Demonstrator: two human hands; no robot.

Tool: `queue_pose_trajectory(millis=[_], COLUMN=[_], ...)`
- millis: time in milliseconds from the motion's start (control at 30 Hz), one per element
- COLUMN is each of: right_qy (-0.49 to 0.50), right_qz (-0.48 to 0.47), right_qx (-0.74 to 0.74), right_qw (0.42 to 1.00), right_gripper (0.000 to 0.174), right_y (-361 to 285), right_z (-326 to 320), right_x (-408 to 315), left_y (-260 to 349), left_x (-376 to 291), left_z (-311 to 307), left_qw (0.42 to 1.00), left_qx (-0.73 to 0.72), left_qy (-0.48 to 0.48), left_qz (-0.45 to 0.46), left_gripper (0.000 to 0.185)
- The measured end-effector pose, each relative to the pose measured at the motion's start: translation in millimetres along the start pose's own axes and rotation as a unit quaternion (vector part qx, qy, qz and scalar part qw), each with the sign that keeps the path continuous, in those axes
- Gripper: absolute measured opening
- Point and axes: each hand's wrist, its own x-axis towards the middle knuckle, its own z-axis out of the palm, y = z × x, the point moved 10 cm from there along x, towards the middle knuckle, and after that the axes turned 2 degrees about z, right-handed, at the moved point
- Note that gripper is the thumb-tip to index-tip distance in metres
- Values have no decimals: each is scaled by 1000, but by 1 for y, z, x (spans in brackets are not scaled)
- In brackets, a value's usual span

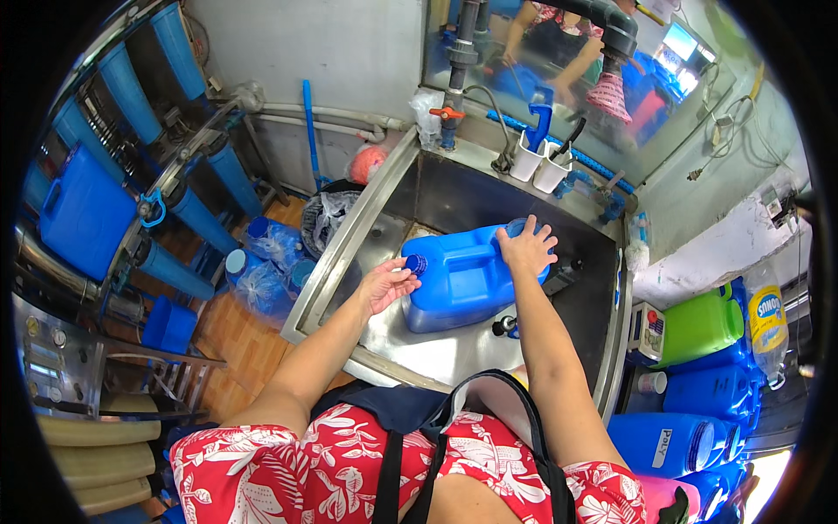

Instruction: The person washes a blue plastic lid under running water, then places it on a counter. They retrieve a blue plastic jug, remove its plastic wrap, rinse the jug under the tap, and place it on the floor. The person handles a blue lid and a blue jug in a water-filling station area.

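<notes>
A blue plastic jug with a moulded handle stands in a stainless steel sink. At its left end, the fingers of my left hand are at a small dark blue screw cap, thumb and fingertips on its near side. My right hand lies over the large round lid at the other end, fingers spread around it and hiding most of it. Close to the jug's near side is a small black-topped bottle, partly hidden by my right forearm.
White holders with brushes stand on the sink's back ledge, near an orange-handled valve. A cloth-wrapped spout hangs above. Bagged blue containers sit on the floor left; blue jugs and a green jug stand right.
</notes>
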Motion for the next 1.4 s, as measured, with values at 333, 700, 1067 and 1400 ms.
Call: queue_pose_trajectory(millis=[333, 700, 1067, 1400], right_qy=[37, -7, -28, 17], right_qz=[-11, -17, -9, -33], right_qx=[11, 1, 0, 3], right_qw=[999, 1000, 1000, 999], right_gripper=[85, 85, 85, 84], right_y=[7, 0, -4, -6], right_z=[-4, -7, -10, -10], right_x=[-2, -4, -6, -2], left_y=[25, 58, 34, 19], left_x=[10, 5, -11, -7], left_z=[-5, 25, 1, -8], left_qw=[969, 724, 895, 909], left_qx=[228, 676, 402, 378], left_qy=[90, 133, 184, 141], left_qz=[10, -42, 60, 107], left_gripper=[19, 17, 17, 14])
